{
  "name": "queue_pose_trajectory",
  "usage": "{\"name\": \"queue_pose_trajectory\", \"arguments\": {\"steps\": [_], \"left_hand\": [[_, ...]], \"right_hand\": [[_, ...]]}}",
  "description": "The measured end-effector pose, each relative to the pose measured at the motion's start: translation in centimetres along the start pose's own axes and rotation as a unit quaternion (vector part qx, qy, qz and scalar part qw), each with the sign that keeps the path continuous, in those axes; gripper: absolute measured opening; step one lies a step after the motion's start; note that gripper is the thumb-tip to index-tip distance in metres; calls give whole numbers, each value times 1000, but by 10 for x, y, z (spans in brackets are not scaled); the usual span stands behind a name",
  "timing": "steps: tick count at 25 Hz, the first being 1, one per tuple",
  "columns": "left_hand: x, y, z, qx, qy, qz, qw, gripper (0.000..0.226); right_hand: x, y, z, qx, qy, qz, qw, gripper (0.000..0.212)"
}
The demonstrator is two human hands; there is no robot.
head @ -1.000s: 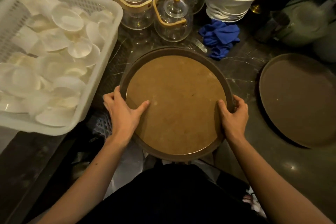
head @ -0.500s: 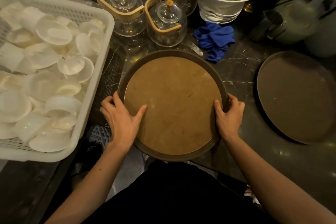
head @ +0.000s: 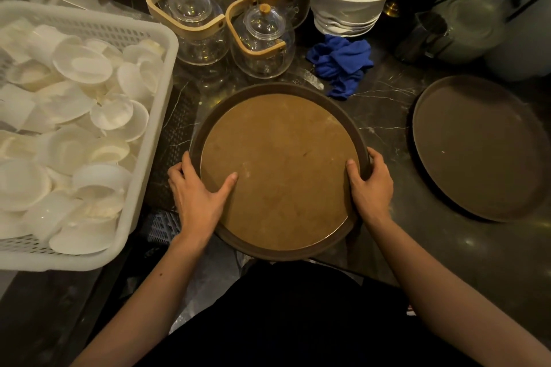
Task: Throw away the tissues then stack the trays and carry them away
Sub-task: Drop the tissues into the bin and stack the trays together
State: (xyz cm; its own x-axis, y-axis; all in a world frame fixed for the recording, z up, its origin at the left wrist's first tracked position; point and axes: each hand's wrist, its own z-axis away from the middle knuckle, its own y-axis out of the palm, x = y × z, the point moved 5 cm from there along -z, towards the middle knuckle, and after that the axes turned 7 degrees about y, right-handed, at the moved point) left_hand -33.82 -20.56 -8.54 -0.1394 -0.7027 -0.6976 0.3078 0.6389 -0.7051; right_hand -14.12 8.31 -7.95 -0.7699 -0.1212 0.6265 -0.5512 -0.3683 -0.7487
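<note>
Two hands clasp the round brown tray (head: 280, 164) at the counter's (head: 387, 116) near edge: left hand (head: 198, 197) and right hand (head: 371, 188) each in a clenched grip on its rim. A second tray (head: 480, 149) lies apart toward the right edge; a white basket (head: 149, 134) of dishes sits left.

Round tan-faced tray (head: 283, 170) at counter edge, second dark tray (head: 477, 149) right, apart
</note>
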Motion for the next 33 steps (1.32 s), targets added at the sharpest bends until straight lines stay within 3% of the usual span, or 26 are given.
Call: {"name": "queue_pose_trajectory", "arguments": {"steps": [8,14,20,25,33], "left_hand": [[0,-12,-22,85,-16,-50,995,117],[-2,-13,-28,77,-11,-88,993,107],[-4,-17,-9,34,8,-5,999,99],[-39,-17,17,2,56,13,998,87],[-140,40,87,14,154,19,988,82]], "right_hand": [[-4,0,13,-2,34,61,998,71],[-10,2,12,68,42,130,988,84],[-17,-11,21,61,7,52,997,78],[-43,-46,40,3,6,-27,1000,70],[-123,-163,39,-96,-1,-131,987,64]]}}
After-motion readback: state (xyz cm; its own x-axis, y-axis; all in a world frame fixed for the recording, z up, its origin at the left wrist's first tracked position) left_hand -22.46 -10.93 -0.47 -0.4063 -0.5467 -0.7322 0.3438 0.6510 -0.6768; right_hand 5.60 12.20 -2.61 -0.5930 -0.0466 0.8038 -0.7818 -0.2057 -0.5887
